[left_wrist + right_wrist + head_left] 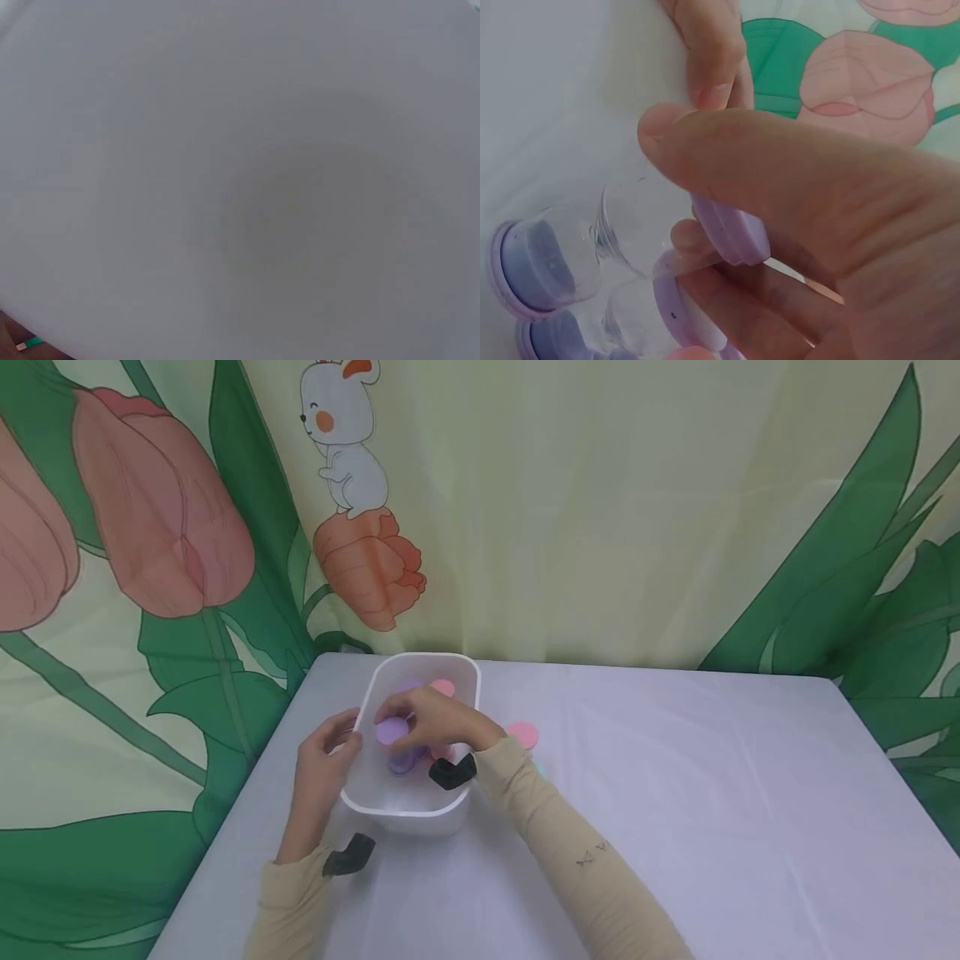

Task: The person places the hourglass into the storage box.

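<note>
A white plastic bin [397, 813] stands on the table with several sand timers inside. My right hand [435, 717] reaches into it and pinches a sand timer [392, 731] by its purple cap, thumb on one side and fingers on the other. In the right wrist view the cap [735, 231] shows under the thumb, with clear bulbs and other purple ends [536, 266] beside it. My left hand [318, 777] grips the bin's left rim. The bin's pale wall [225, 187] fills the left wrist view.
Right of the bin lies a pink round piece [522, 735], with a bit of teal beside it partly behind my right sleeve. A pink-capped timer [443, 687] is at the bin's far end. A printed curtain [570, 527] hangs behind the white-covered table [720, 793].
</note>
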Tool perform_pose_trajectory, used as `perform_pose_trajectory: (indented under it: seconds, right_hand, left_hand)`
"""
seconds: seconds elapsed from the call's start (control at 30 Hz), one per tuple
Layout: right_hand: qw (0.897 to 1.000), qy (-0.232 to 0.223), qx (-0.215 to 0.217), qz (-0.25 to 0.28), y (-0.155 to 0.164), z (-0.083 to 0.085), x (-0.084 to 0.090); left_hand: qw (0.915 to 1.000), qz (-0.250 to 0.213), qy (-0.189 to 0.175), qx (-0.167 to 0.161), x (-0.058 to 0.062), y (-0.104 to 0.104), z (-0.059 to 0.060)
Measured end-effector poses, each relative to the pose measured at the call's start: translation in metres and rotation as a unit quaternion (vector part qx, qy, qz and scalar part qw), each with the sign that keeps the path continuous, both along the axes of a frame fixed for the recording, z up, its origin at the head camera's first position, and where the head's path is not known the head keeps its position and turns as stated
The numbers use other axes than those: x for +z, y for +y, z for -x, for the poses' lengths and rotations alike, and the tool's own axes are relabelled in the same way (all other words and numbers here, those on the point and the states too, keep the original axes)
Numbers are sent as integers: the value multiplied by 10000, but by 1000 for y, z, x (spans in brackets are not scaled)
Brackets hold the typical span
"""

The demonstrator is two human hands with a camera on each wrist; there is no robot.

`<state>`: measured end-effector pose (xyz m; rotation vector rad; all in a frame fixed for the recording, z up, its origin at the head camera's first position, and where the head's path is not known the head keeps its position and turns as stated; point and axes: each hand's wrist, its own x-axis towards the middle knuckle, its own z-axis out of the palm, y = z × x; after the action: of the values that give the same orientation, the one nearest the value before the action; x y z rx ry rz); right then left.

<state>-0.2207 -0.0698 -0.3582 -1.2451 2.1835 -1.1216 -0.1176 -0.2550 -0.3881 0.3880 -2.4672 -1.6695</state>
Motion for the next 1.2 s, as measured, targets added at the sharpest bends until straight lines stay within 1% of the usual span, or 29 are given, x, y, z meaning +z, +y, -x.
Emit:
perform_pose_trajectory:
  seconds: [0.13, 0.23, 0.3, 0.43, 0.5, 0.57, 0.67, 0.9, 0.97, 1.1, 1.2]
  right_hand:
    - [9998, -197, -16, -104, -11, -3, 5]
    - [9994, -224, 93, -245, -23, -5, 8]
    - [9990, -165, 147, -383, -30, -7, 10]
    - [9974, -138, 224, -664, -40, -12, 13]
    - [9968, -134, 230, -755, -42, -13, 13]
    - [9968, 8, 263, -760, -44, -13, 13]
    - [9965, 71, 293, -781, -45, -13, 12]
    - [9957, -65, 189, -906, -45, -14, 8]
    - [9958, -20, 177, -898, -45, -15, 6]
    - [9947, 276, 231, -958, -48, -15, 4]
    - [9935, 537, 281, -966, -50, -13, 3]
  left_hand:
    - [9998, 148, -15, 119, 6, -8, -2]
    - [9994, 226, -51, 251, 10, -16, -6]
    - [9993, 232, -57, 282, 11, -20, -8]
    - [9992, 174, -40, 357, 11, -27, -12]
    - [9991, 155, -33, 384, 11, -28, -14]
    - [9990, 157, -28, 422, 10, -29, -15]
    - [9988, 165, -28, 458, 10, -29, -15]
    - [9987, 221, -71, 462, 11, -27, -16]
    - [9987, 266, -116, 429, 11, -27, -16]
    - [9984, 330, -169, 423, 11, -29, -18]
    - [9983, 319, -130, 465, 11, -29, -18]
